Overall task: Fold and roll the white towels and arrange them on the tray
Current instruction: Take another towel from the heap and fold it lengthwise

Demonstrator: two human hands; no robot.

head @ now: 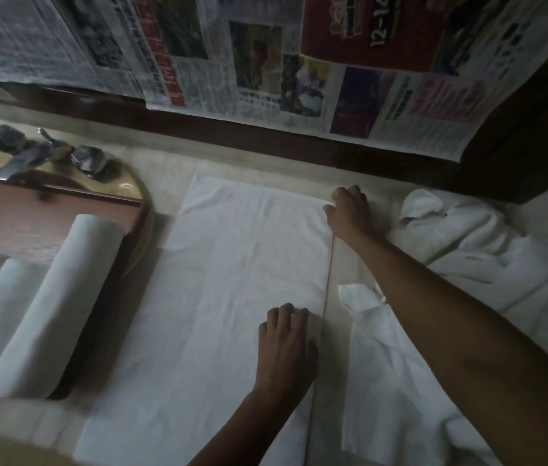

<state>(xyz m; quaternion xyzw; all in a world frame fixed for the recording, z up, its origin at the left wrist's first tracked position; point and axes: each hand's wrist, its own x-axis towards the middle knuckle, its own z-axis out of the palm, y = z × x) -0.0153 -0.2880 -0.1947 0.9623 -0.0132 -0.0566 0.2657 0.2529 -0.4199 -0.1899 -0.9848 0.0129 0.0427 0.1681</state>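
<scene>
A white towel (232, 280) lies spread flat on the pale counter in the middle of the head view. My right hand (348, 210) pinches the towel's far right corner. My left hand (286, 344) rests on the towel's right edge nearer to me, its fingers curled down on the cloth. On the left, a reddish-brown tray (30, 216) carries three rolled white towels (54, 304) side by side. A heap of loose white towels (467, 257) lies to the right, under my right forearm.
A metal faucet (47, 153) with two knobs stands over a sink at the far left, behind the tray. Newspaper sheets (266, 62) cover the surface above a dark wooden ledge (266, 132) along the back. A seam runs down the counter beside the towel.
</scene>
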